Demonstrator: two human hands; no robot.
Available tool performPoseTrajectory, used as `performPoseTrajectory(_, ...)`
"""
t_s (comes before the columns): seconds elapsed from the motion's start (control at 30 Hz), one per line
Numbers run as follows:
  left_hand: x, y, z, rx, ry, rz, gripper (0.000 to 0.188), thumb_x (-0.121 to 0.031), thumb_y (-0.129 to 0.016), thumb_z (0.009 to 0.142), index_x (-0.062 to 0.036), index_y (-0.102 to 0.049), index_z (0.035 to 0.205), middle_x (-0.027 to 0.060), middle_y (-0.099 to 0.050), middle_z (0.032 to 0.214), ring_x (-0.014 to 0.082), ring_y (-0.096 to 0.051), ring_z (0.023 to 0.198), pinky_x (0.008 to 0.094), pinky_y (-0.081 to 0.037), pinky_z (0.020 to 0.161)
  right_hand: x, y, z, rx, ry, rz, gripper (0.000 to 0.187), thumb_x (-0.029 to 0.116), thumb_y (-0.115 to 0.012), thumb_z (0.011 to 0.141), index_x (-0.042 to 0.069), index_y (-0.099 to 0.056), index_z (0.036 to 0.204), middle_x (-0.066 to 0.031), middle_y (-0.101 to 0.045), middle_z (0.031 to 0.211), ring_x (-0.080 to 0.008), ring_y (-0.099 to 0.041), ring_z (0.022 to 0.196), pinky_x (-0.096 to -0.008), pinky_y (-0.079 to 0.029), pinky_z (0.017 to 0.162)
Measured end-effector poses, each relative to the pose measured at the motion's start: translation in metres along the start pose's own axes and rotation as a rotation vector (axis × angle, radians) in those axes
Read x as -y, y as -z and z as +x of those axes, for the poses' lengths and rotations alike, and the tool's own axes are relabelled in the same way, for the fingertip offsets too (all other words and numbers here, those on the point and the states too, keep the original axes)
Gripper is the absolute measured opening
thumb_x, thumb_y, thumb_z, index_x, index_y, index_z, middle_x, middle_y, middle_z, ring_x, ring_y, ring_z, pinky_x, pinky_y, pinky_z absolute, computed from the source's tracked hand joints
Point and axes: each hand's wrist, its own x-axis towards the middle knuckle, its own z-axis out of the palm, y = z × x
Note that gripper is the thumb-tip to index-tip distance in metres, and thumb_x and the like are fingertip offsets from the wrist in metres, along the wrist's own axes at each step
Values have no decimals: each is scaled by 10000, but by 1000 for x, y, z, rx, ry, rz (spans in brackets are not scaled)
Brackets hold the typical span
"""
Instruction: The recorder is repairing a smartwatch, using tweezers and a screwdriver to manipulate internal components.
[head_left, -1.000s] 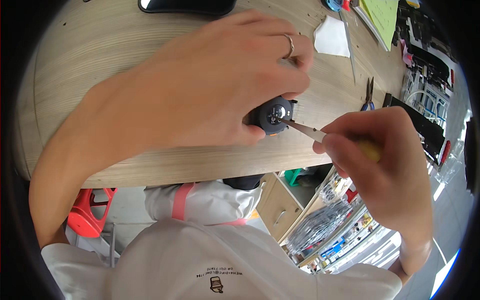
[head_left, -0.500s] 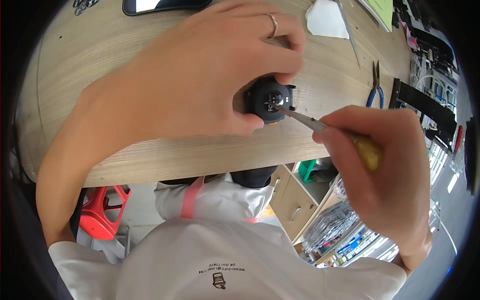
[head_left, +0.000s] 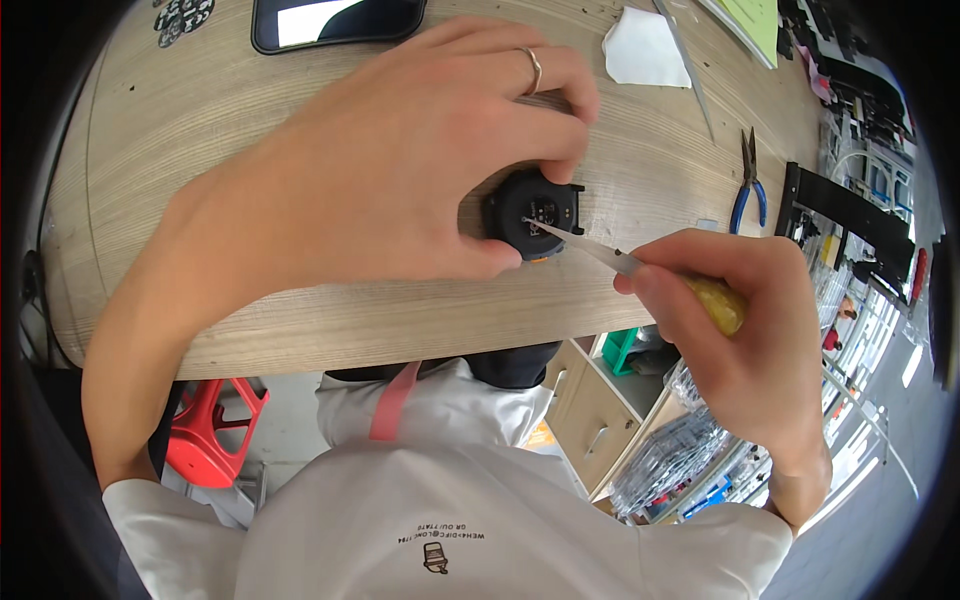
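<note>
My left hand (head_left: 430, 150), with a ring on one finger, is closed around a round black smartwatch case (head_left: 512, 215) resting back side up on the table. Its fingertips press the far edge and the thumb presses the near edge. A thin orange patch shows at the rim near the thumb. In my right hand (head_left: 740, 330) is a pointed knife (head_left: 590, 250) with a flat metal blade and a yellow wrapped handle. The blade reaches over the case from the right. Its tip lies at the dark, printed middle of the back; whether it touches cannot be made out.
On the wooden table (head_left: 350, 325) are a black phone (head_left: 335, 22), small round black pieces (head_left: 183, 18), a white cloth or paper (head_left: 645, 48), thin metal tweezers or a rod (head_left: 690, 75) and blue-handled pliers (head_left: 748, 190). Below stand a red stool (head_left: 215, 435) and a drawer cabinet (head_left: 590, 420).
The knife tip has moved slightly left and down across the watch back, and my right hand has shifted left with it. My left hand keeps its hold on the case. The whole view has shifted slightly.
</note>
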Motion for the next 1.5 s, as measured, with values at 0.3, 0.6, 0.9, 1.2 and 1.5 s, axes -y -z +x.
performPoseTrajectory(0.3, 3, -6, -4, -32, 34, -37, 427, -63, -887, 583, -74, -659, 944, 33, -621, 1404, 338, -547, 1358, 471, -469, 1116, -7, 6, 7, 55, -18, 67, 149, 43, -698, 952, -89, -766, 971, -79, -783, 831, -64, -585, 658, -233, -452, 598)
performPoseTrajectory(0.6, 2, -2, -4, 7, 58, -33, 398, -103, -877, 600, -89, -677, 943, 56, -648, 1376, 343, -561, 1390, 560, -421, 1208, -19, 14, 24, 191, -86, 239, 151, 28, -718, 925, -106, -770, 972, -104, -788, 843, -78, -603, 679, -244, -476, 611)
performPoseTrajectory(0.9, -3, 0, -3, 4, 79, -21, 390, -81, -875, 594, -71, -708, 946, 93, -664, 1360, 346, -599, 1373, 582, -424, 1207, -31, 14, 29, 257, -101, 332, 180, 102, -711, 963, -61, -782, 988, -78, -783, 826, -70, -630, 744, -256, -509, 677)
performPoseTrajectory(1.2, -3, 0, -3, 10, 98, -28, 417, -73, -883, 563, -67, -717, 946, 103, -669, 1364, 353, -611, 1359, 594, -431, 1194, -56, 0, 34, 281, -58, 484, 152, 92, -724, 990, -49, -778, 1014, -79, -795, 873, -73, -642, 753, -249, -513, 691)
performPoseTrajectory(1.5, 1, -1, -4, -15, 60, -58, 426, -84, -881, 564, -67, -719, 958, 112, -672, 1343, 365, -614, 1337, 583, -445, 1178, -66, -22, 22, 95, 139, 411, 122, 20, -689, 955, -82, -752, 981, -110, -773, 836, -104, -632, 669, -252, -501, 605)
